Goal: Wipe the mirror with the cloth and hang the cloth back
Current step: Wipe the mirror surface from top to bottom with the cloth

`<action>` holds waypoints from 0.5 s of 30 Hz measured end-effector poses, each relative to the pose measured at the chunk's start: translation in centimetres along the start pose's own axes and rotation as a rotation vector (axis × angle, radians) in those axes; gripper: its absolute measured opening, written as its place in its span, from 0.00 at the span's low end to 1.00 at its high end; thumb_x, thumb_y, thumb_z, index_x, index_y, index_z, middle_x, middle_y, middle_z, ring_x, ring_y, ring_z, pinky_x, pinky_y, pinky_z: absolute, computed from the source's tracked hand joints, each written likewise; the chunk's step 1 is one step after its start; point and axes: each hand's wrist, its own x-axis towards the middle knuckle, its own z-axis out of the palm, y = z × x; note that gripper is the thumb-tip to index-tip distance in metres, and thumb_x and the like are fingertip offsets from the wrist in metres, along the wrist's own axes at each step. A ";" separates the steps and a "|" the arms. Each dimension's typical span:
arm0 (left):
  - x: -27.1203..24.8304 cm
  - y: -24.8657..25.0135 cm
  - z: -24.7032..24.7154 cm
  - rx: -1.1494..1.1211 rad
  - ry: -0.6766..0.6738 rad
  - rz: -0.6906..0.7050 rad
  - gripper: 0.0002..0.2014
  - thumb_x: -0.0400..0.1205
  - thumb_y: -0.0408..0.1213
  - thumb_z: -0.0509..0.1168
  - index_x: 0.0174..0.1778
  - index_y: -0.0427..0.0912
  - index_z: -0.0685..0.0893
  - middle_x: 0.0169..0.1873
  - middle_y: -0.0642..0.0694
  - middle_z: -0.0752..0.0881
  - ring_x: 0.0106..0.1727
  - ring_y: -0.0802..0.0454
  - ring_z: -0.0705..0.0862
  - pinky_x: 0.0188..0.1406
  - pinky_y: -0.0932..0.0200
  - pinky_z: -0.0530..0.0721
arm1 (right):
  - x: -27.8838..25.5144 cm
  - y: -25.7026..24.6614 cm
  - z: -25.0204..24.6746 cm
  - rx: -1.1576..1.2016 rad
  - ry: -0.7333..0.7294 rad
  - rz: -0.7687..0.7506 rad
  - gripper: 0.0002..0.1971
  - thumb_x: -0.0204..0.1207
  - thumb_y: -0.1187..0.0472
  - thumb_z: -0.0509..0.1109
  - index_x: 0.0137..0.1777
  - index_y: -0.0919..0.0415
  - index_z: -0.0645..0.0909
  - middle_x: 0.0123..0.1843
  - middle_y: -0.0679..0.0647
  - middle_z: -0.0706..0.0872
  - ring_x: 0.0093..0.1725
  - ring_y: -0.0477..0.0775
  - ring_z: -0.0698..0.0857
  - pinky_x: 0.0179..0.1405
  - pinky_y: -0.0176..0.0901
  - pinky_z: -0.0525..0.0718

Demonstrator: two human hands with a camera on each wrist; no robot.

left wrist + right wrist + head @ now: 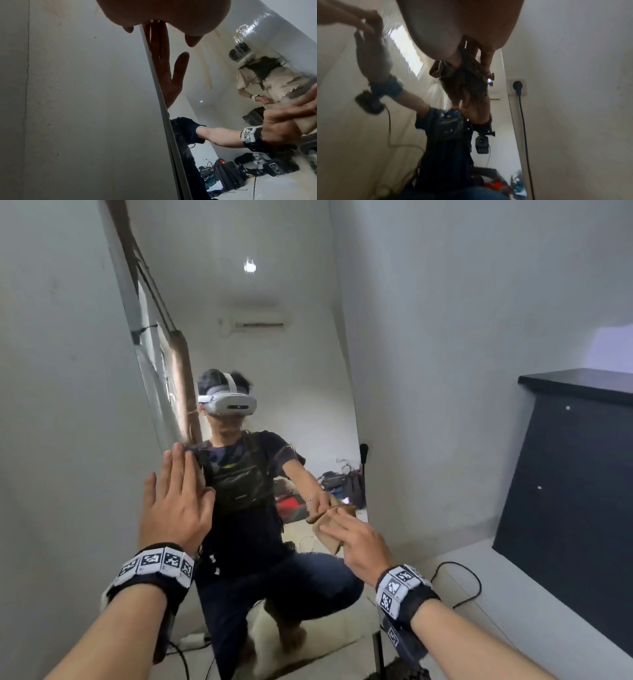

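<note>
A tall frameless mirror (274, 354) leans against the white wall and reflects me crouching. My left hand (174, 491) lies flat on the glass at its left edge, fingers straight and together. The left wrist view shows that hand (161, 16) meeting its reflection at the mirror's edge (154, 75). My right hand (359, 539) holds a folded tan cloth (327, 537) against the glass low on the right side. In the right wrist view the cloth (438, 69) is bunched under that hand's thumb and fingers (485, 59). Where the cloth hangs is out of sight.
A dark cabinet (565, 474) stands on a pale ledge to the right, with a black cable (459, 583) looping in front of it. A wall socket with a plug (518, 86) sits just right of the mirror. A power strip (191, 640) lies on the floor.
</note>
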 end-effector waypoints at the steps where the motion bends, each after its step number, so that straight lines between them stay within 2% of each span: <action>1: 0.0 0.0 0.0 -0.005 0.003 0.001 0.35 0.83 0.54 0.40 0.85 0.42 0.45 0.86 0.47 0.41 0.86 0.50 0.42 0.84 0.42 0.47 | 0.7 -0.8 -1.3 0.025 0.100 -0.010 0.29 0.70 0.75 0.59 0.66 0.50 0.83 0.70 0.49 0.82 0.68 0.53 0.80 0.60 0.58 0.84; 3: -0.1 -0.1 0.1 -0.017 0.006 0.005 0.35 0.83 0.55 0.40 0.85 0.42 0.46 0.86 0.47 0.41 0.86 0.51 0.41 0.84 0.42 0.47 | 3.7 -2.7 -4.7 0.098 0.342 -0.041 0.23 0.74 0.69 0.56 0.64 0.55 0.84 0.59 0.55 0.89 0.51 0.57 0.87 0.52 0.59 0.87; 4: 0.0 -0.1 0.1 -0.023 0.008 0.004 0.35 0.83 0.55 0.40 0.85 0.42 0.46 0.85 0.48 0.41 0.86 0.51 0.41 0.84 0.42 0.47 | 6.0 -3.5 -6.8 0.134 0.458 -0.065 0.22 0.75 0.64 0.54 0.64 0.58 0.84 0.57 0.57 0.89 0.49 0.58 0.88 0.53 0.56 0.87; 6: -0.1 -0.2 0.1 -0.025 0.008 0.003 0.35 0.84 0.55 0.40 0.85 0.43 0.45 0.85 0.49 0.40 0.85 0.52 0.41 0.84 0.42 0.46 | 11.8 -4.7 -11.0 0.145 0.616 -0.082 0.23 0.75 0.62 0.54 0.66 0.59 0.82 0.61 0.58 0.87 0.55 0.59 0.87 0.61 0.49 0.82; 8: -0.1 -0.3 0.1 -0.024 0.007 0.011 0.34 0.84 0.55 0.40 0.85 0.43 0.45 0.85 0.49 0.40 0.85 0.52 0.41 0.84 0.42 0.46 | 17.7 -4.8 -14.5 0.076 0.619 -0.035 0.24 0.74 0.70 0.59 0.69 0.55 0.80 0.69 0.56 0.82 0.66 0.58 0.82 0.68 0.49 0.78; 10: 0.0 -0.3 0.1 -0.014 0.002 0.013 0.34 0.84 0.55 0.39 0.85 0.43 0.45 0.85 0.49 0.40 0.85 0.52 0.40 0.84 0.42 0.46 | 21.5 -4.2 -15.1 -0.011 0.460 0.017 0.27 0.74 0.74 0.59 0.70 0.52 0.80 0.76 0.54 0.76 0.74 0.57 0.74 0.73 0.52 0.73; 12: 0.0 -0.3 0.2 -0.017 0.000 0.006 0.34 0.84 0.55 0.39 0.85 0.44 0.44 0.85 0.49 0.39 0.85 0.53 0.39 0.84 0.42 0.46 | 22.0 -3.5 -13.3 -0.041 0.375 0.062 0.29 0.74 0.76 0.57 0.70 0.51 0.79 0.79 0.52 0.70 0.79 0.57 0.67 0.76 0.53 0.69; 15: 0.1 -0.2 0.5 -0.022 0.010 -0.007 0.34 0.84 0.55 0.39 0.85 0.44 0.43 0.85 0.49 0.39 0.85 0.53 0.39 0.84 0.42 0.45 | 17.9 -2.3 -8.3 -0.009 0.461 0.081 0.28 0.74 0.78 0.58 0.69 0.53 0.79 0.78 0.53 0.71 0.79 0.58 0.67 0.76 0.50 0.67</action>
